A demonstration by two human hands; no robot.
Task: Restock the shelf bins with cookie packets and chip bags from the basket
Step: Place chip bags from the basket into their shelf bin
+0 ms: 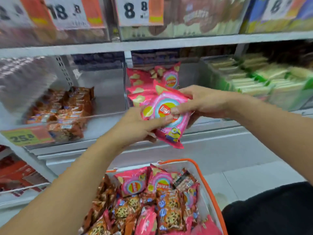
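Observation:
Both hands hold one pink chip bag (166,121) in front of the middle shelf. My left hand (135,126) grips its lower left side, thumb across the front. My right hand (201,102) pinches its upper right edge. Behind it, several pink chip bags (152,82) stand in a clear shelf bin (108,92). To the left, a clear bin holds brown cookie packets (67,106). Below, the orange-rimmed basket (205,182) holds more pink chip bags (133,182) and cookie packets (169,211).
Green and white packets (254,77) fill the bin at the right. Price tags (133,11) hang on the upper shelf, and a yellow tag (25,135) sits on the cookie bin. Red packs (17,173) lie on the lower left shelf. Pale floor tiles (254,177) show at the right.

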